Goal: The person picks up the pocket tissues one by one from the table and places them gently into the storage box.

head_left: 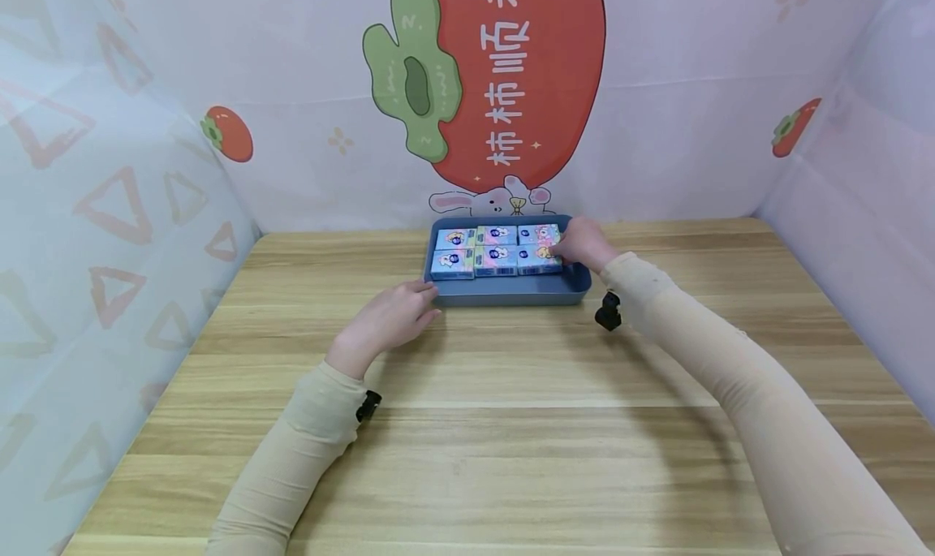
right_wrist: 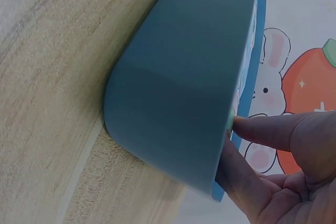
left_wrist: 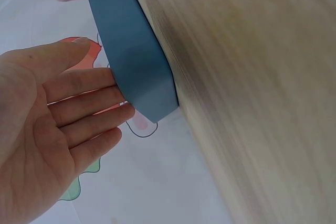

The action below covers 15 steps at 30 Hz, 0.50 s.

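Observation:
A blue-grey rectangular tray (head_left: 511, 299) stands at the table's far edge, holding several small packs of tissues (head_left: 497, 260) in two rows. They are blue and pink with printed cartoon animals. My right hand (head_left: 586, 243) reaches over the tray's right end and pinches the front-right tissue pack (head_left: 536, 260) between thumb and finger. In the right wrist view the tray wall hides most of that pack. At the tray's front-left corner, my left hand (head_left: 390, 314) touches the outside with its fingertips. Its fingers (left_wrist: 86, 106) are nearly straight and the palm shows.
The tray stands on a wood-grain table (head_left: 467, 442). Behind it hangs a white cloth backdrop (head_left: 307, 166) printed with persimmons and a rabbit. Cloth walls also rise on the left and right sides. A small black device (head_left: 609, 311) is on the right wrist.

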{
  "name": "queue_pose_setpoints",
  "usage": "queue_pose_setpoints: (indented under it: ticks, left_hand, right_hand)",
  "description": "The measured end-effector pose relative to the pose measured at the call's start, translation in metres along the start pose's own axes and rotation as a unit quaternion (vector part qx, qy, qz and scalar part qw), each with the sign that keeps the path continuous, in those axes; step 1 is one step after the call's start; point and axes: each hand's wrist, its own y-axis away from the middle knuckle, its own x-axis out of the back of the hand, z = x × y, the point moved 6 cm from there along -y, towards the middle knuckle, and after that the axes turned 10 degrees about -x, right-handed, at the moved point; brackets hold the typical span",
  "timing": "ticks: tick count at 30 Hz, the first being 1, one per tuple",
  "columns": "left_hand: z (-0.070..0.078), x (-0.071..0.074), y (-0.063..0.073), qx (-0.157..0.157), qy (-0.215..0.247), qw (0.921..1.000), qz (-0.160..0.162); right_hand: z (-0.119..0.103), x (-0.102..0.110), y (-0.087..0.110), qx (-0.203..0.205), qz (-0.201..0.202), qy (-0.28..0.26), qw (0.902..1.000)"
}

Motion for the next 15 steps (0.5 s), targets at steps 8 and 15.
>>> queue_pose_setpoints:
  ticks: [8, 15]
  left_hand:
    - [0.0003, 0.0003, -0.0006, -0.001, -0.003, 1.0, -0.002]
    - [0.0012, 0.0013, -0.0005, 0.004, -0.004, 1.0, -0.006]
  right_hand:
    - [-0.0017, 0.0008, 0.0024, 0.0, 0.007, 0.009, 0.9999]
    - [-0.0027, 0.0004, 0.0039, 0.014, 0.017, 0.021, 0.9996]
